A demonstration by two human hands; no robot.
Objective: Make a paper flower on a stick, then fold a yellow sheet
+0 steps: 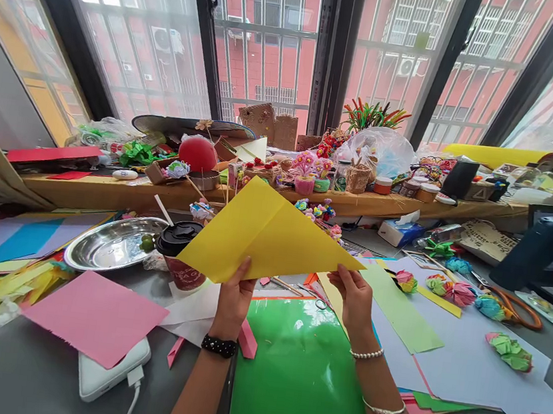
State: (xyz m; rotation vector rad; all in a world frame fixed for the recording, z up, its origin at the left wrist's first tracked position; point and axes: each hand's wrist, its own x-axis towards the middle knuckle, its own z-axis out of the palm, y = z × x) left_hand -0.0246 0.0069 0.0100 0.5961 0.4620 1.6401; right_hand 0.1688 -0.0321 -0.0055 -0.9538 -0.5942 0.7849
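A yellow sheet of paper (257, 235), with a crease running down from its top corner, is held up above the desk. My left hand (235, 299) grips its lower edge, thumb on the front and the other fingers partly behind it. At the sheet's right tip, my right hand (353, 297) pinches the paper between thumb and fingers. Below both hands lies a glossy green board (303, 378). A pink paper strip (247, 340) sits beside my left wrist.
Left are a dark-lidded cup (185, 273), a metal plate (111, 240), pink paper (97, 312) and a white power bank (110, 368) with a cable. Right are pale sheets (479, 366), crumpled paper flowers (511, 350), orange-handled scissors (520, 311) and a dark bottle (540, 253).
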